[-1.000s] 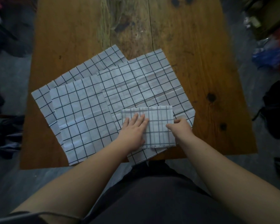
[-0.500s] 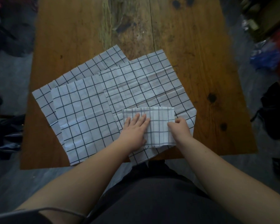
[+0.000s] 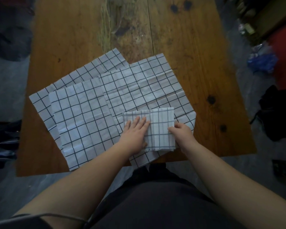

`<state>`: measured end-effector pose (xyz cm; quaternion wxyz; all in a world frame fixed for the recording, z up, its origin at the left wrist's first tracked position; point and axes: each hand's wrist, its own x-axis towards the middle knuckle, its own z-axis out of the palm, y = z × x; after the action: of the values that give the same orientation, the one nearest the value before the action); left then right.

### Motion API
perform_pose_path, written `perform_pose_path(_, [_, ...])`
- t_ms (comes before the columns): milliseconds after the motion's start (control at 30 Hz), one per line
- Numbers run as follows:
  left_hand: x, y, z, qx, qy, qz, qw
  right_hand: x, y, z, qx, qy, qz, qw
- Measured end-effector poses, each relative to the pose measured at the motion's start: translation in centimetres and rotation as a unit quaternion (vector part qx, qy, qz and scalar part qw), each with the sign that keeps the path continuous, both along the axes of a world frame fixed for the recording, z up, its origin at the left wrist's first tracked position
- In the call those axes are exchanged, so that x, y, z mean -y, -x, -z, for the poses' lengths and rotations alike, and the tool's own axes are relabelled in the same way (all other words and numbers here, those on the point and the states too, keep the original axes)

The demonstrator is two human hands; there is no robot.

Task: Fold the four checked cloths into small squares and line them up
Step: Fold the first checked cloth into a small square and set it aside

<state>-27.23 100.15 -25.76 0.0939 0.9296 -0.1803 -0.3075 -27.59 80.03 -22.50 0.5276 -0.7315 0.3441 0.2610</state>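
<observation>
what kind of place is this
Probably a cluttered home room or workshop: a worn wooden table, a bare grey floor, and dark bags or clothes heaped on it at both sides.

A worn wooden table carries three spread checked cloths, overlapping near its front edge.

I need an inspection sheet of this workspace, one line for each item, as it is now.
Surface: wooden table, worn in the middle, dark knots.
Job's things: back cloth, left cloth and right cloth lie flat, overlapping; folded cloth lies on the right cloth.
Clutter: nothing seen.
Hands: left hand flat on the folded cloth; right hand pinches its right edge.
Cables: thin cord by the left arm.
Surroundings: blue crumpled thing and black bag on the floor, right; dark clothing, left.
</observation>
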Motion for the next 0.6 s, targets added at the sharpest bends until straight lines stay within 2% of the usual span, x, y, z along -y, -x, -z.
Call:
perform_pose_path(267, [-0.8, 0.6, -0.9, 0.012, 0.028, -0.034, 0.999, -1.2, 1.1, -1.7, 0.127, -0.03, -0.066, 0.989])
perform_pose_path(433, [-3.5, 1.8, -1.9, 0.02, 0.021, -0.077, 0.997, -3.7, 1.4, -2.2, 0.145, -0.071, -0.123, 0.979])
perform_pose_path(600, [-6.4, 3.7, -2.7, 0.036, 0.02, -0.12, 0.992, -5.9, 2.0, -1.4, 0.147, -0.001, -0.24, 0.96])
